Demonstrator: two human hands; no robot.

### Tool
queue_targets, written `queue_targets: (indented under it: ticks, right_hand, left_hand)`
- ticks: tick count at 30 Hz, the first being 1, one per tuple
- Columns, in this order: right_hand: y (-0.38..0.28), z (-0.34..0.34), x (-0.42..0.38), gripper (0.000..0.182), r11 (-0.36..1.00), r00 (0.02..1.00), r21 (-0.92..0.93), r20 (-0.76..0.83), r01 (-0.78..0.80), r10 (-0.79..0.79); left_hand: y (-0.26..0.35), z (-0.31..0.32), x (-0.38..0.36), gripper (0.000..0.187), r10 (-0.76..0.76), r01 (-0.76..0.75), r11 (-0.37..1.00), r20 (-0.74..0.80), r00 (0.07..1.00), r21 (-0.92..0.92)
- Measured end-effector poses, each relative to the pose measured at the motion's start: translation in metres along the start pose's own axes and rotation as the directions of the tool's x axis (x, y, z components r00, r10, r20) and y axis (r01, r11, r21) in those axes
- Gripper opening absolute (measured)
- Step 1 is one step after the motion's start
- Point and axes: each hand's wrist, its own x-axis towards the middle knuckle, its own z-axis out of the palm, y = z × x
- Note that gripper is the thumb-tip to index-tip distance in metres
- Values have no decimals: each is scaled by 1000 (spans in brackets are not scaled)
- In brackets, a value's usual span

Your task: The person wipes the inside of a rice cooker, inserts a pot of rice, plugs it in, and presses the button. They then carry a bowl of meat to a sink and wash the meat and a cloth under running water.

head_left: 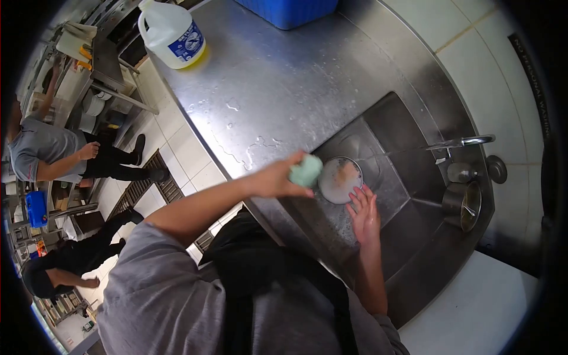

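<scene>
My left hand [278, 179] is closed around a pale green sponge [306, 171], slightly blurred, beside the rim of a round bowl [335, 190]. Whitish suds and a brownish patch show in the bowl, which is over the sink basin [390, 171]. On the bowl's near right rim lie the fingers of my right hand [365, 218], gripping it; the underside of the bowl is hidden. A thin stream of water runs from the tap [461, 142] toward the basin.
A steel counter [278, 83] with water drops adjoins the sink. On it stand a jug of yellow liquid [174, 36] and a blue tub [287, 10]. A metal pot [454, 204] and a small jar [460, 173] sit behind the sink. Two people [53, 148] are at left.
</scene>
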Motion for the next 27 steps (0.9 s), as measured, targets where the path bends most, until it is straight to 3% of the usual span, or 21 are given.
queue_targets:
  ticks: [1,3,4,6,7,8,10,11,13,14,15,18,19,21,22,23,24,25,27]
  right_hand:
    - [4,-8,-2,50,1000,1000,-2,6,2,-2]
    - [17,-21,-8,47,991,980,-126,-197,-46,20]
    - [25,-28,-10,47,991,981,-126,-195,-47,22]
    - [42,-39,-16,41,969,931,-233,-365,-85,-6]
    - [47,-39,-18,41,970,928,-229,-372,-87,-5]
    - [52,-39,-22,40,967,916,-235,-401,-103,0]
    - [64,-37,-33,38,969,882,-216,-470,-120,4]
    - [69,-36,-36,38,965,874,-226,-486,-134,7]
    - [78,-36,-38,36,961,853,-240,-522,-135,-11]
    - [83,-37,-38,35,962,839,-241,-543,-126,-26]
    - [85,-34,-37,32,969,832,-219,-554,-118,-24]
    - [94,-41,-19,27,970,853,-232,-519,-75,-58]
    - [97,-40,-6,24,951,840,-286,-540,-120,-56]
    - [105,-59,32,21,895,858,-420,-505,-148,-95]
    - [119,-79,54,20,858,884,-497,-450,-131,-125]
    - [127,-92,77,20,802,868,-579,-463,-144,-179]
    - [135,-103,99,20,737,854,-656,-467,-160,-230]
    - [145,-113,123,20,739,856,-656,-463,-157,-230]
    - [165,-129,167,27,400,740,-811,-568,-428,-360]
  left_hand:
    - [-18,-28,-8,76,94,-77,987,-114,989,140]
    - [-3,-96,-34,69,-89,142,983,-374,923,116]
    - [-16,-130,-43,67,-1,109,976,-501,865,188]
    - [-57,-198,-52,73,217,358,733,-697,683,579]
    - [-78,-231,-55,65,275,412,675,-727,629,612]
    - [-77,-254,-57,60,180,517,624,-751,635,587]
    - [-98,-293,-55,55,165,646,506,-799,578,572]
    - [-118,-313,-54,55,179,648,467,-782,597,602]
    - [-148,-336,-49,60,-20,683,436,-752,658,586]
    - [-166,-348,-49,65,-62,667,359,-696,715,653]
    - [-160,-347,-51,69,-45,614,463,-675,737,639]
    - [-150,-333,-67,76,232,564,417,-683,692,713]
    - [-116,-307,-73,73,240,585,459,-728,642,668]
    - [-109,-281,-80,65,488,400,437,-585,648,806]
    - [-101,-259,-81,56,506,259,519,-537,675,815]
    - [-80,-228,-79,52,481,218,544,-514,710,811]
    - [-57,-194,-75,48,388,190,681,-569,725,707]
    - [-51,-174,-69,43,420,61,717,-501,756,694]
    - [-37,-122,-49,35,323,-162,924,-477,818,347]
